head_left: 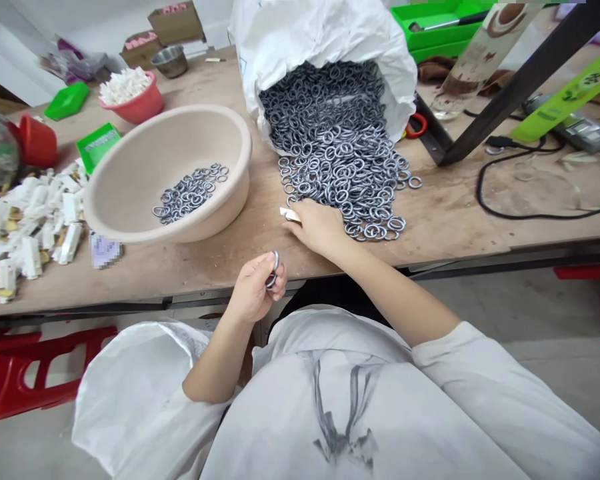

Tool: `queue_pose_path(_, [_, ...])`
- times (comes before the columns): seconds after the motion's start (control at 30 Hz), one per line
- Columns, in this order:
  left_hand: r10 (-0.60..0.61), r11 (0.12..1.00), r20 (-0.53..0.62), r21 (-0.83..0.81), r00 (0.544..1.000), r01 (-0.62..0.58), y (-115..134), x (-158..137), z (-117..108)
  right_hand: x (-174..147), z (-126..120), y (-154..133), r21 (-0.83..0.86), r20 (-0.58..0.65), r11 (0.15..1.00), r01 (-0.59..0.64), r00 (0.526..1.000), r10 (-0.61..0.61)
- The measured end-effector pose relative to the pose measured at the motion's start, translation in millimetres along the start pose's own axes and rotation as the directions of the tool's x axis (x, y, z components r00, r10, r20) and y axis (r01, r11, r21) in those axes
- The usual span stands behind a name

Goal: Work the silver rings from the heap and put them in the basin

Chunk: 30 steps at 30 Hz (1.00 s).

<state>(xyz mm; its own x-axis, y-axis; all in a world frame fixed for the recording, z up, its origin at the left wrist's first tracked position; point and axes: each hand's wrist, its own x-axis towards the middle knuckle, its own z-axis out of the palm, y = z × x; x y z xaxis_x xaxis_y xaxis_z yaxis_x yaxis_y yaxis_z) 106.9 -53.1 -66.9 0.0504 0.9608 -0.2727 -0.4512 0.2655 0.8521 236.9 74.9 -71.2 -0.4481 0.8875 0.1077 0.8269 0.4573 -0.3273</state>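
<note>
My left hand (255, 288) is closed around a grey ring (275, 260), held just off the table's front edge; a second ring may be in the same fingers. A small white piece (290, 214) sticks out from the fingers of my right hand (316, 225), which lies at the near left side of a heap of grey rings (347, 173). The heap spills out of a white sack (325, 33) lying with its mouth toward me. To the left, a beige basin (130, 167) has a smaller batch of grey rings (193, 193) in its bottom.
White plastic parts (30, 253) lie piled at the left, by green trays (99, 145). Behind the basin stands a pink bowl (153, 100) of white pieces. A dark metal frame (510, 87) and a black cable (530, 217) occupy the right. Red stools (40, 360) stand below.
</note>
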Motion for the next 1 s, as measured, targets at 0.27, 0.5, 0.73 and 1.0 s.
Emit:
queue_pose_path(0.27, [-0.026, 0.994, -0.121, -0.108, 0.992, 0.013, 3.9, 16.6, -8.8, -2.5, -1.2, -0.3, 0.291, -0.001, 0.956, 0.036, 0.999, -0.038])
queue_pose_path(0.5, [-0.03, 0.99, -0.111, -0.138, 0.993, 0.014, -12.4, 24.0, 20.1, -63.4, 9.9, -2.1, 0.739, -0.291, 0.618, 0.268, 0.954, -0.066])
queue_pose_path(0.73, [-0.012, 0.995, -0.036, -0.1, 0.999, 0.008, -14.1, 16.9, 29.0, -79.5, 11.8, -1.7, 0.674, -0.421, 0.656, 0.34, 0.907, -0.038])
queue_pose_path(1.0, [0.005, 1.0, 0.05, -0.03, 0.999, -0.003, -10.4, 10.9, 32.3, -75.1, -8.2, 6.1, 0.724, -0.343, 0.621, 0.301, 0.938, -0.054])
